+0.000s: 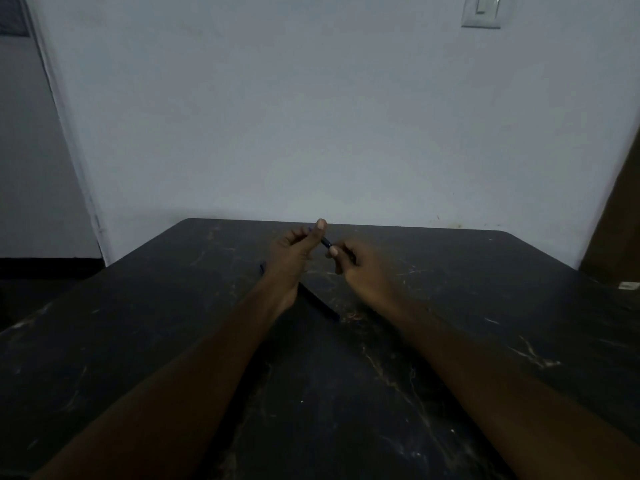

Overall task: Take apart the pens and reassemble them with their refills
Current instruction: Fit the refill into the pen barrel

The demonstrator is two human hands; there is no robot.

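Both forearms reach out over the dark, scuffed tabletop, and the hands meet above its far half, close to the pale wall. Between them is a short dark-blue pen, held up off the surface. Its long axis slants from upper left to lower right, one end buried in the left hand and the other end pointing down toward the right hand. The left grip is clenched around the pen, thumb raised along it. The right grip pinches the pen's lower end between thumb and curled fingers. The light is dim, so I cannot tell whether that end is a cap, a tip or a refill.

A second dark pen lies flat on the tabletop just below the left wrist, its length running diagonally from upper left down to lower right, between the two forearms. A small blue piece peeks out just left of the left wrist; what it is stays unclear.
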